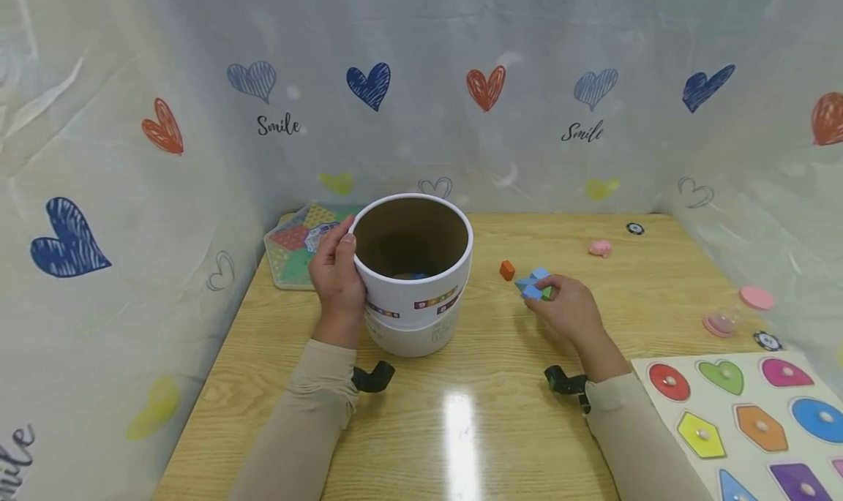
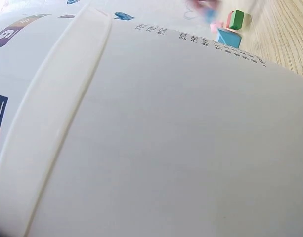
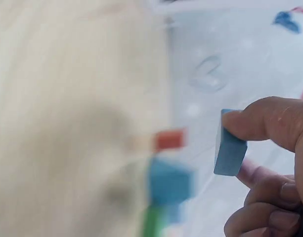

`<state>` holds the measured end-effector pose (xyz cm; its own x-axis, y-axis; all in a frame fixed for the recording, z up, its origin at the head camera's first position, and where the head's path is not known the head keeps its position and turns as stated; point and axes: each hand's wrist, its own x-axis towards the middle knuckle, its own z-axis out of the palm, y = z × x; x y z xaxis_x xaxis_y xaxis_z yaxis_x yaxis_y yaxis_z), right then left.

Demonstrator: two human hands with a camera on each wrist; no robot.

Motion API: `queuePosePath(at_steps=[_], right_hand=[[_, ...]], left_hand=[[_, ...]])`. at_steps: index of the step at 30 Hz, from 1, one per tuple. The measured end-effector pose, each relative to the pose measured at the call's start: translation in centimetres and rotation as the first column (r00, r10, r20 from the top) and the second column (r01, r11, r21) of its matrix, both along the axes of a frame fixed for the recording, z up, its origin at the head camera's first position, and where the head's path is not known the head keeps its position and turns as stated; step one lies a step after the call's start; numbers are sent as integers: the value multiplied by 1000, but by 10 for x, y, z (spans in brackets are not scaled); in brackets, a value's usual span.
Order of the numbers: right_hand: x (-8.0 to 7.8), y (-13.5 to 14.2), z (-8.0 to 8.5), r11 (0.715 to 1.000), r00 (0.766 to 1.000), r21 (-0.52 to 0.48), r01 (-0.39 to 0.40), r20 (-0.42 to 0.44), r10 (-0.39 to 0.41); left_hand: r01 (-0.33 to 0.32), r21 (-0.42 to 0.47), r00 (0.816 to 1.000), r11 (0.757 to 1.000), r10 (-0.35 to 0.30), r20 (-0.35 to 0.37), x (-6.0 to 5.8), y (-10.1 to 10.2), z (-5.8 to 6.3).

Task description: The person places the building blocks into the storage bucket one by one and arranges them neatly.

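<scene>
A white bucket (image 1: 411, 336) with number stickers stands upright on the table, with something blue visible low inside. My left hand (image 1: 339, 281) grips its left side at the rim, thumb near the top edge. In the left wrist view the bucket's white wall (image 2: 166, 133) fills most of the picture, and that hand is hidden. My right hand (image 1: 566, 307) pinches a blue block (image 3: 231, 150) between thumb and fingers, held above the table. Just under and beyond it lie another blue block (image 3: 171, 182), a green block (image 3: 151, 221) and an orange block (image 1: 506, 270).
A patterned board (image 1: 290, 261) lies behind the bucket at the left. Toward the right are a pink pig figure (image 1: 600, 248), a pink-ended hourglass (image 1: 722, 321) and chips (image 1: 635, 229). A shape puzzle board (image 1: 711, 375) covers the near right corner. A printed curtain (image 1: 421, 142) encloses the table.
</scene>
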<state>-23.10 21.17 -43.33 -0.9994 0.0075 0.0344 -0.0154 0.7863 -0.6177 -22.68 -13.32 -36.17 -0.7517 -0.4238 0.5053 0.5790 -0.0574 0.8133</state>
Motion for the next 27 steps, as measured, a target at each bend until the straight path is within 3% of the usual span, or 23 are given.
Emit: queuePosePath(at_steps=[3,6,11,17,27], right_hand=[[4,-21,35,985,995,-167,-54,-89,39],[11,-47,74,946,978,-291,-142,-190,89],[18,-83,113,910,941,-323,-260,-298,162],[17,-103,117,896,945,-348,-275,-269,186],[18,-107,113,891,930,-351,-287,-326,171]], left_hand=[[-10,-11,1000,1000,10,1,0,-2,0],[-18,-24,1000,1000,18,9,0,-3,-1],[-25,-27,999,999,25,25,1,-4,-3],[-14,-14,1000,1000,15,24,1,-2,-5],[-24,-36,1000,999,24,8,0,-4,-3]])
